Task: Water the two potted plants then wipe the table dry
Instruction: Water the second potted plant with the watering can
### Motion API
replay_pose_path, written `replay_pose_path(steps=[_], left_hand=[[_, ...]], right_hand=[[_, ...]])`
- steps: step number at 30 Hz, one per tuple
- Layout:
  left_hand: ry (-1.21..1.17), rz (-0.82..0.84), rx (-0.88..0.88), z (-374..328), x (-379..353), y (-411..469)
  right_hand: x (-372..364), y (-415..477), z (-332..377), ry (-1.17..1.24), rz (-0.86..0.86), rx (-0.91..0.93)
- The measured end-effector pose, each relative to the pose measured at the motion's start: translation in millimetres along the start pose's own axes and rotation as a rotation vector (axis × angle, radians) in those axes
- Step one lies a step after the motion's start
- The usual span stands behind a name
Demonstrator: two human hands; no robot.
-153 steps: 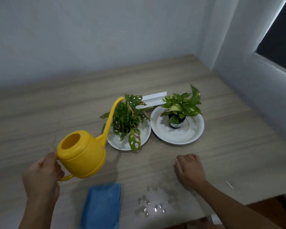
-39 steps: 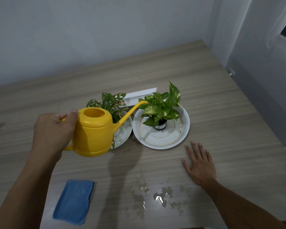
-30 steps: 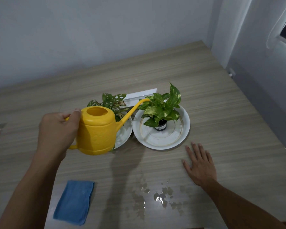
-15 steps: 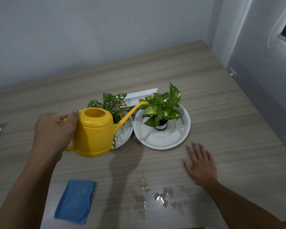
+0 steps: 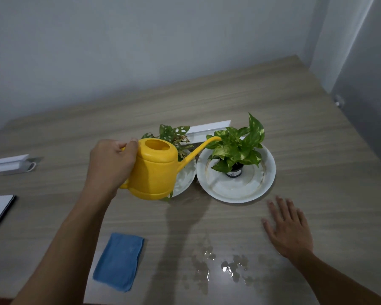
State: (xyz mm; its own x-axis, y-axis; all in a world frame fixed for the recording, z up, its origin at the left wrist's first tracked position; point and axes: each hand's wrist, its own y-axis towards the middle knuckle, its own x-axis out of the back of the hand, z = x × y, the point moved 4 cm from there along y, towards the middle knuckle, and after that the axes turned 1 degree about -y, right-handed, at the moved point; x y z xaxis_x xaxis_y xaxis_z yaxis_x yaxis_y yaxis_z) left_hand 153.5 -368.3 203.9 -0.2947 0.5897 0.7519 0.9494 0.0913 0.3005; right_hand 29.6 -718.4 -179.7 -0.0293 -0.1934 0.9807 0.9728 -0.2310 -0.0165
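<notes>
Since half a second ago little has shifted: the yellow watering can (image 5: 155,170) stays raised and tipped rightward, its spout tip among the leaves of the right plant. Largest of all, the wood-grain table (image 5: 295,119) carries everything. On it sit two white plates side by side: the right plate (image 5: 266,179) holds a small dark pot with the variegated pothos (image 5: 235,148), and the left plate (image 5: 185,179), partly hidden behind the can, holds the holey-leaved plant (image 5: 174,134). The left hand (image 5: 110,164) is clenched around the can's handle, holding it in the air. The right hand (image 5: 288,227) lies flat on the table with fingers spread, holding nothing. A folded blue cloth (image 5: 119,260) lies near the front edge, left of a puddle of spilled water (image 5: 227,267).
</notes>
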Motion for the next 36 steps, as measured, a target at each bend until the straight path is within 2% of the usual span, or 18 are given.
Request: replay_pose_path(steps=[22, 36], left_hand=[[-0.005, 0.018, 0.036, -4, 2, 5], [0.016, -0.006, -0.020, -10, 6, 11]], right_hand=[[2, 0, 0, 0.013, 0.003, -0.015], [0, 1, 0, 0.006, -0.003, -0.010]])
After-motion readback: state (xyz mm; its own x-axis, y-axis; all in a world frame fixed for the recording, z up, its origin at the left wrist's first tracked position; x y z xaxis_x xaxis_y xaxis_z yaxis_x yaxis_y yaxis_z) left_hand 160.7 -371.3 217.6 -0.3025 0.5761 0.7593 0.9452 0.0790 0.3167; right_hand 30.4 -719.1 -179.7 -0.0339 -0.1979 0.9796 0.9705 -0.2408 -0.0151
